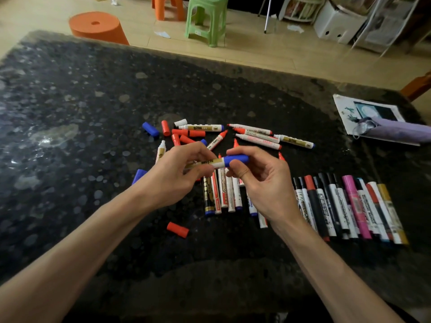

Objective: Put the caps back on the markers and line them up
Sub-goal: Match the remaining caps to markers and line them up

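Observation:
My left hand (179,176) grips the barrel of a white-and-gold marker (210,163) held level above the table. My right hand (261,180) pinches the blue cap (236,159) that sits on the marker's right end. Under my hands lie several capped markers (224,194) side by side. A longer row of capped markers (349,206) runs to the right. Behind my hands, uncapped markers (256,136) and loose red caps (184,134) are scattered, with a blue cap (150,129) at their left.
A loose red cap (177,229) and a blue cap (138,176) lie near my left forearm. A purple pouch (396,130) on a printed sheet sits at the dark table's right edge (70,89). Orange and green stools (207,19) stand on the floor beyond.

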The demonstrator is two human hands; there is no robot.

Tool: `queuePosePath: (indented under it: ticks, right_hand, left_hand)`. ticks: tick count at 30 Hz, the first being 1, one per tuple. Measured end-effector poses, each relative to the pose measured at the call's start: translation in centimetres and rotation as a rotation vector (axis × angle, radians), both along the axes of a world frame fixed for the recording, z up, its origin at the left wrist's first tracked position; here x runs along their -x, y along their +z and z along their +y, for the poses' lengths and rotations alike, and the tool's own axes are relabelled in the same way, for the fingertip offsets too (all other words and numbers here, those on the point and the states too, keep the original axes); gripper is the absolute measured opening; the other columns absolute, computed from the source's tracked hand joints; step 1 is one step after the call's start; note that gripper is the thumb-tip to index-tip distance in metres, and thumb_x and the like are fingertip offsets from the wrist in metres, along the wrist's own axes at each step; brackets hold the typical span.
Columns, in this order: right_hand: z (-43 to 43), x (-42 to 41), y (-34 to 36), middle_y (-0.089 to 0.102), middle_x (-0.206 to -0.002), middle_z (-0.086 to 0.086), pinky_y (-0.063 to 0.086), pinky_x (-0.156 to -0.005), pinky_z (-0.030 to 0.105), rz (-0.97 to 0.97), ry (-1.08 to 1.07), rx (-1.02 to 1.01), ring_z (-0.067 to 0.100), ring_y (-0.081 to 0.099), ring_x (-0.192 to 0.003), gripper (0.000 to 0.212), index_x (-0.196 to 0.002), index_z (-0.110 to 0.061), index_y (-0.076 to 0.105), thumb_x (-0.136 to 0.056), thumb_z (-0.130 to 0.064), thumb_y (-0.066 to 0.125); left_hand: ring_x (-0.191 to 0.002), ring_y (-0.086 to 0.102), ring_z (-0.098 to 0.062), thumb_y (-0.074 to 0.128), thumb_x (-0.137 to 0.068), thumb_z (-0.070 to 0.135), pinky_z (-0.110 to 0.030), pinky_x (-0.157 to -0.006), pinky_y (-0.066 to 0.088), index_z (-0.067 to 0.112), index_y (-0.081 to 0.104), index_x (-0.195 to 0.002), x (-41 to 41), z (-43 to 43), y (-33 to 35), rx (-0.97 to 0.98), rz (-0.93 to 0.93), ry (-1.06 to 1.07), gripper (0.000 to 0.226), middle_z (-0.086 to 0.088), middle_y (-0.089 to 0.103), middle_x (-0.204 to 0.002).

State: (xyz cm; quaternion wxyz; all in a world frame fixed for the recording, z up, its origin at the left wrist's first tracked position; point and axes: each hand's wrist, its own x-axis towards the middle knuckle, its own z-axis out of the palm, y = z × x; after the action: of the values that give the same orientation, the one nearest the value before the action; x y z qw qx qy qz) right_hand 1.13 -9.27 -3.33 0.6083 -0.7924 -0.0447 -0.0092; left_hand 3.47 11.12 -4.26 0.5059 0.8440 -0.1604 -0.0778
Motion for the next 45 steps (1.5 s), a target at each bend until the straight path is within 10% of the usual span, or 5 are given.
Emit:
queuePosePath:
  ticks: [9, 18, 37, 45]
  right_hand:
    - [-3.2, -0.6, 0.5, 0.078, -0.108, 0.002, 0.060, -0.094, 0.039, 0.222, -0.315, -0.345, 0.014, 0.075, -0.104, 0.022, -0.124, -0.019, 0.069, -0.103, -0.019, 0.064]
    - [-12.8, -1.3, -0.9, 0.068, -0.095, -0.011, 0.052, -0.083, 0.035, 0.352, -0.402, 0.739, 0.012, 0.067, -0.095, 0.036, -0.126, -0.031, 0.052, -0.097, -0.040, 0.071]
    - [-10.2, -1.4, -1.3, 0.060, -0.083, -0.015, 0.049, -0.071, 0.031, 0.235, -0.280, 1.004, 0.008, 0.060, -0.083, 0.014, -0.111, -0.033, 0.068, -0.097, -0.033, 0.070]
    - [-6.0, -2.8, -1.9, 0.062, -0.094, -0.014, 0.040, -0.062, 0.022, 0.160, -0.140, 0.968, 0.004, 0.057, -0.082, 0.016, -0.110, -0.036, 0.068, -0.095, -0.039, 0.072]
  left_hand:
    - [-0.111, 0.062, 0.002, 0.056, -0.103, 0.028, -0.024, -0.088, 0.055, 0.027, 0.054, -0.137, 0.9, -4.7, 0.7, 0.080, 0.051, -0.079, 0.034, 0.014, 0.063, -0.122]
    - [-0.101, 0.066, -0.004, 0.058, -0.102, 0.016, -0.030, -0.083, 0.058, 0.031, 0.061, -0.129, 0.8, -6.7, 0.4, 0.024, 0.018, -0.019, 0.032, 0.017, 0.066, -0.112]
    - [-0.091, 0.070, -0.010, 0.048, -0.091, -0.003, -0.027, -0.087, 0.055, 0.027, 0.073, -0.105, -2.5, -2.5, -0.2, -0.071, -0.017, 0.368, 0.041, 0.012, 0.073, -0.096]
    - [-0.096, 0.068, -0.025, 0.059, -0.091, 0.013, -0.039, -0.086, 0.052, 0.029, 0.072, -0.104, -3.4, 3.4, -1.9, -0.461, -0.001, 0.523, 0.024, 0.008, 0.066, -0.092]
